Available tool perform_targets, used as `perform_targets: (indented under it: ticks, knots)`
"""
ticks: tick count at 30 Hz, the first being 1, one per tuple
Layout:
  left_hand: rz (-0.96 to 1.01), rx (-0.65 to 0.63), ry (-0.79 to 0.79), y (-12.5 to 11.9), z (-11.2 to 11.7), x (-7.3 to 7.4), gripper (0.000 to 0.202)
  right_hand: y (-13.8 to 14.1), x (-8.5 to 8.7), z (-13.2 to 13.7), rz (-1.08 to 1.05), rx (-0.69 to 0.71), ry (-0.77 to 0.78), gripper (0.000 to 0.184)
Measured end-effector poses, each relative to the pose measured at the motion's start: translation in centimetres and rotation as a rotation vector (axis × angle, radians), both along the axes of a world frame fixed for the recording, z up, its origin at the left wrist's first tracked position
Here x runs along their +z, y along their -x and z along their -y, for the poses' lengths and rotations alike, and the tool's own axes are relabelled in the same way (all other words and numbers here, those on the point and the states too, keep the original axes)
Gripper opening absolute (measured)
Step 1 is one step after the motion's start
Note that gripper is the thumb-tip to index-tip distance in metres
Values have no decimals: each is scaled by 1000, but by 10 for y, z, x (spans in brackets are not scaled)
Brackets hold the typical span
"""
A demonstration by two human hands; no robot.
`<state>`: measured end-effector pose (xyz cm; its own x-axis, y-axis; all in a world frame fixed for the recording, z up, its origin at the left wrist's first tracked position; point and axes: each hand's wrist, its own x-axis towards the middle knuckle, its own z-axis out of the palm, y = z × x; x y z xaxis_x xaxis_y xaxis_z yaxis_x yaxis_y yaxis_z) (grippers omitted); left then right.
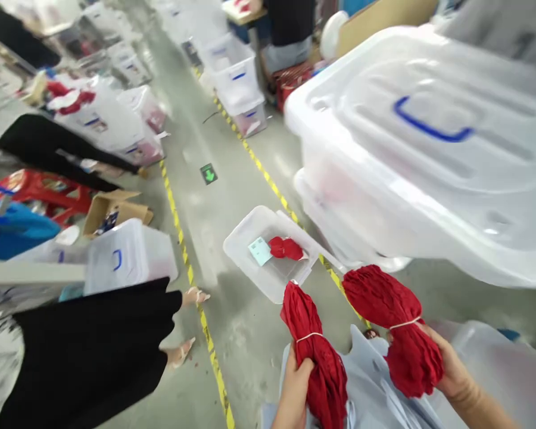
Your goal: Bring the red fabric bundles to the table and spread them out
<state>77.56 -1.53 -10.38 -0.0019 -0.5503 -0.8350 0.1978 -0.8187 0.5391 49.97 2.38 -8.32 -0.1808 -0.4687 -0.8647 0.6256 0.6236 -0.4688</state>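
My left hand (297,381) is closed around a bundle of red fabric (324,369), tied at its middle with a thin pale band. In my right hand (451,366) is a second red fabric bundle (384,298), banded the same way; the bundle hides most of the fingers. Beyond both bundles, a translucent plastic bin (245,238) stands open on the floor. Inside it lie another red bundle (286,248) and a pale blue paper slip (259,251).
Large lidded plastic boxes (375,196) are stacked on the right. Yellow-and-black tape lines (178,226) border the grey aisle floor (196,208). At left, a person in black trousers (93,351) is beside a lidded box (129,256). More bins (236,83) stand farther along.
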Motion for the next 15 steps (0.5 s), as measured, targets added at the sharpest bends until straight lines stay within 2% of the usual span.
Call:
perform_targets:
  ticks: [2, 4, 9, 12, 15]
  knots:
    - [-45, -126, 25, 33, -3, 14, 55, 20, 18, -28, 78, -133, 16, 36]
    - [-87, -273, 30, 77, -8, 28, 56, 45, 33, -62, 155, -293, 46, 32]
    - [-241, -722, 85, 216, -39, 74, 58, 123, 56, -166, 258, -711, 155, 28]
    - [-299, -866, 121, 292, -64, 98, 60, 160, 65, -228, 231, -851, 261, 27]
    - [-338, -952, 134, 351, -81, 111, 60, 183, 66, -273, 160, -942, 370, 28]
